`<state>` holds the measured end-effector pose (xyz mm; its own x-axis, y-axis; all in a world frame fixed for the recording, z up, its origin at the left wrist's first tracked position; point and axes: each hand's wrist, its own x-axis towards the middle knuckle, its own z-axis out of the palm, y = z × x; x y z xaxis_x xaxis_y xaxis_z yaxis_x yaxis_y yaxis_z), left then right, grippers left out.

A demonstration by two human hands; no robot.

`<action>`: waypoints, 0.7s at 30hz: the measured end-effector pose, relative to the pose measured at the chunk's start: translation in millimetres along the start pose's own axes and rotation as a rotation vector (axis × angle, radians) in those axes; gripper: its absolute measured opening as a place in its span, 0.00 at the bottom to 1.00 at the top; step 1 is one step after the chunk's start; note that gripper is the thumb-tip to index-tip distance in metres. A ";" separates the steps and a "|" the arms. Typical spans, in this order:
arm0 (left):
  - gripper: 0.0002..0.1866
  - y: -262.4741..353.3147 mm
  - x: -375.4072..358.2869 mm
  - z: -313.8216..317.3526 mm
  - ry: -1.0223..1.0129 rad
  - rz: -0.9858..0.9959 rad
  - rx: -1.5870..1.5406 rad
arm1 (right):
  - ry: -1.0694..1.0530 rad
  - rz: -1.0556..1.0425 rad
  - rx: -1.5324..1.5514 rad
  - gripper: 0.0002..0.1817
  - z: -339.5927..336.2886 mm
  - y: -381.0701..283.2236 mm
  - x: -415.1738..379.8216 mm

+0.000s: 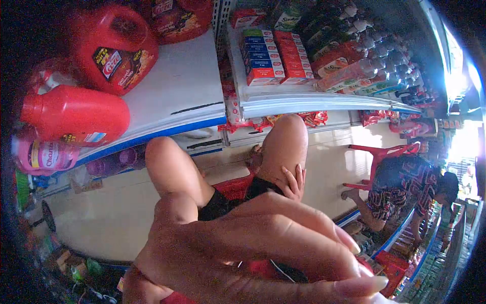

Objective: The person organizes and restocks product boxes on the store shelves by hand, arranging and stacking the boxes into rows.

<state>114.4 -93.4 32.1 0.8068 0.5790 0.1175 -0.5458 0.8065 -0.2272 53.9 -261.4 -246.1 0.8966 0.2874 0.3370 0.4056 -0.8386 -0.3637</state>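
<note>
My left hand point(253, 248) is very close to the camera and fills the lower middle of the view. Its fingers point right, and thumb and fingertips are drawn together. A bit of white shows by the thumb tip at the bottom edge, too little to name. Farther down, my right hand point(292, 183) lies with fingers stretched out on my right thigh point(284, 147). I sit with knees apart, facing the shelves, on something red point(235, 188), mostly hidden by my legs and left hand.
Red detergent jugs point(119, 50) occupy the left shelf point(190, 76), one lying on its side. Soap boxes point(263, 58) and pump bottles point(349, 71) fill the adjoining shelf. To the right, another person point(405, 177) is by a red plastic chair point(377, 154), reaching toward low shelves.
</note>
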 end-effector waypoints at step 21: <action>0.53 29.8 124.3 -33.4 -1.449 -0.929 0.215 | 0.006 0.002 -0.006 0.18 1.6 0.2 -1.6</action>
<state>205.9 -1.4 7.6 0.0679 -0.5182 0.8525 -0.1705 0.8359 0.5217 52.8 -261.3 -248.1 0.8964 0.2829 0.3411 0.4024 -0.8421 -0.3590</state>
